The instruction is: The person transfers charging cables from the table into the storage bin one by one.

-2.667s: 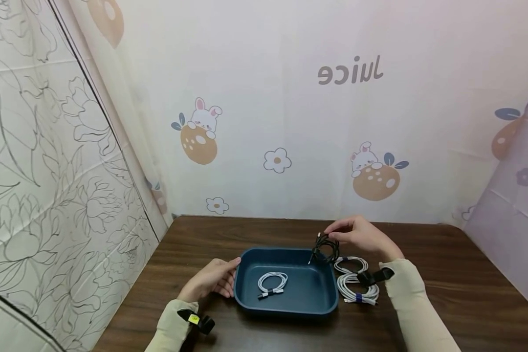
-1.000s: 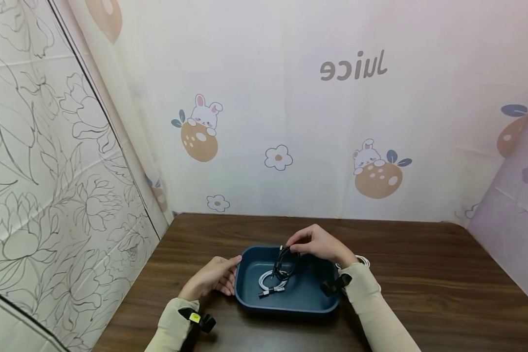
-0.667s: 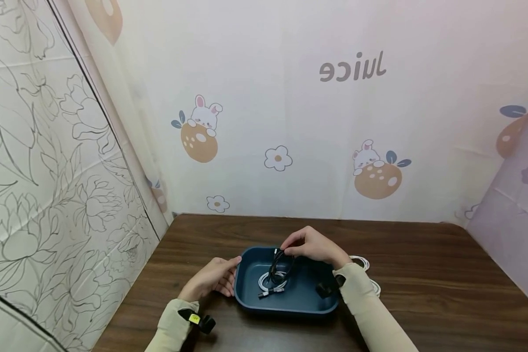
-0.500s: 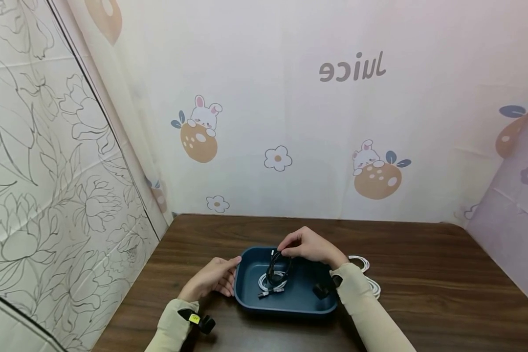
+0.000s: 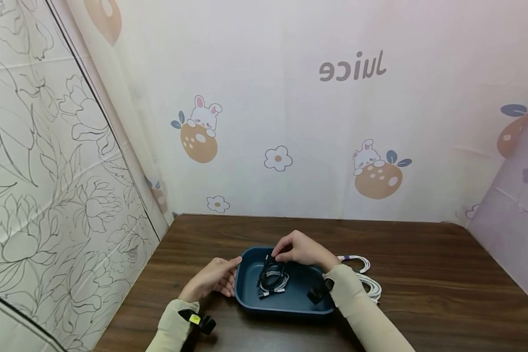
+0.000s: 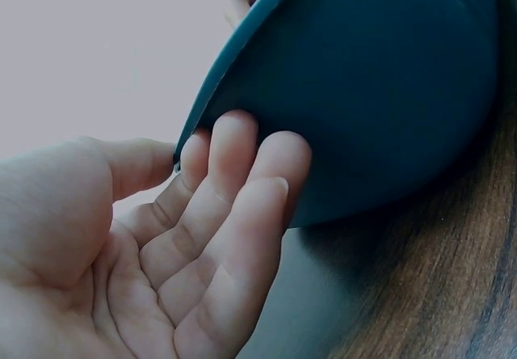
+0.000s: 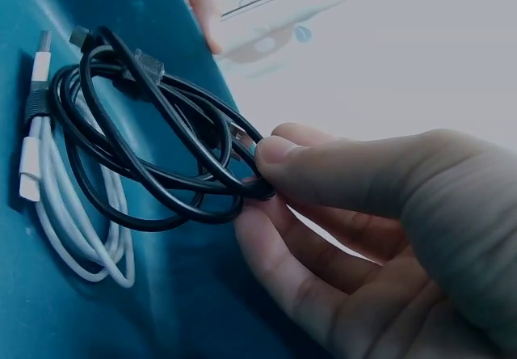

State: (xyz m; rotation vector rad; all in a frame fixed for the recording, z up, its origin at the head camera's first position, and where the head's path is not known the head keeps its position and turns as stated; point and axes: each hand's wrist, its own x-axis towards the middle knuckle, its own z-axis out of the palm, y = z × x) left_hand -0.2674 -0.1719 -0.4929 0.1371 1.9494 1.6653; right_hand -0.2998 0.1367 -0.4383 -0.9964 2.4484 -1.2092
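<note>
A dark blue tray stands on the wooden table. At its left end my left hand grips it, thumb at the rim and fingers against the outer wall, as the left wrist view shows. My right hand reaches over the far side and pinches a coiled black cable between thumb and fingers. The black coil lies low in the tray, overlapping a coiled white cable bound with a dark strap. In the head view the black coil covers part of the white one.
Right of the tray, two more white cable coils lie on the table, partly hidden by my right forearm. A patterned curtain hangs behind the table's far edge, with another at the left.
My right hand has carried the black cable from above the tray's right end leftward and down onto the white coil. My left hand has stayed at the tray's left end.
</note>
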